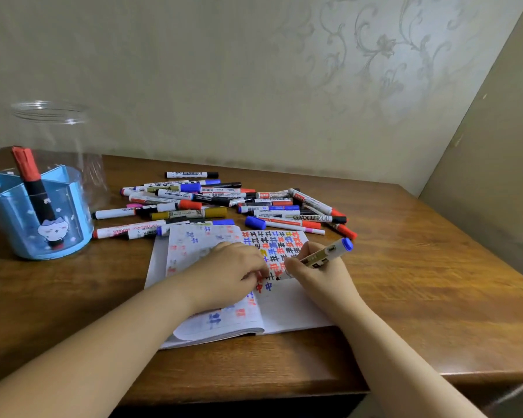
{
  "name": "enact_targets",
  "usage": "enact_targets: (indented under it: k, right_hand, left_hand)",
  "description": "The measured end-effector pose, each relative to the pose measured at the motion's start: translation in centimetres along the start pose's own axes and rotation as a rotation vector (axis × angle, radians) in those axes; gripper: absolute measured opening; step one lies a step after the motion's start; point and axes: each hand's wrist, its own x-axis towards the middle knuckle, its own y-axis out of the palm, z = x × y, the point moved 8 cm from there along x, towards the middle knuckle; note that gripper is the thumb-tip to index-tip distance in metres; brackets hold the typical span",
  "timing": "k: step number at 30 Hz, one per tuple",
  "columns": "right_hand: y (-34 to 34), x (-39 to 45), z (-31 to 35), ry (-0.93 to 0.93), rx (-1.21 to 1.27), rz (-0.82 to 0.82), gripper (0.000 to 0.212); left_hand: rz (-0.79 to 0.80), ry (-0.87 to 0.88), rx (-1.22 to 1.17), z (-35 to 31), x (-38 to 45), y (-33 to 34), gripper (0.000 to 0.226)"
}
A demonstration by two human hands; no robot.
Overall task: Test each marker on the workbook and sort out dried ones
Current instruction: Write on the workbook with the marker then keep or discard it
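At the far left of the wooden bench [420,267] stands a blue pen holder [18,230] with a cartoon sticker, and one marker with a red cap [32,182] leans upright in it. A clear plastic jar [50,116] rises around or just behind the holder; which of the two cannot be told.

To the right of the holder, a loose pile of markers [224,203] lies across the back of the bench, with red, blue, black and gold caps pointing every way. A loose blue cap [255,222] lies just beyond the top edge of the workbook [287,309], and the pile crowds that same edge.

The workbook lies open near the front edge of the bench, its pages covered with red, blue, black and yellow test marks. The left hand [227,273] rests on the page with its fingers curled, its grip narrow; whether it pinches anything cannot be told. It hides part of the marks.

The right hand [317,267] has its grip closed round a blue-ended marker [320,256], tilted so the tip meets the page beside the left hand's fingers.
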Motion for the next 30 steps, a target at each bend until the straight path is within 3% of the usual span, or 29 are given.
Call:
enact_targets:
  k: [4, 10, 22, 26, 30]
  right_hand:
    - [0.1, -0.6, -0.1, -0.045, 0.025, -0.008, 0.033]
    - [0.3, -0.6, 0.1, -0.058, 0.008, 0.0, 0.031]
    - [0.3, -0.6, 0.2, -0.073, -0.011, -0.01, 0.029]
    - [0.1, -0.7, 0.1, -0.066, -0.019, -0.032, 0.027]
    - [-0.2, -0.8, 0.0, -0.057, 0.014, -0.047, 0.029]
  left_hand:
    - [-0.124, -0.002, -0.057, 0.6, -0.9, 0.5, 0.045]
    - [-0.127, -0.005, -0.05, 0.8, -1.0, 0.7, 0.052]
    - [-0.144, -0.003, -0.073, 0.8, -1.3, 0.9, 0.047]
    - [-0.137, -0.013, -0.071, 0.9, -1.3, 0.9, 0.034]
    - [-0.141, -0.011, -0.092, 0.8, -1.4, 0.8, 0.043]
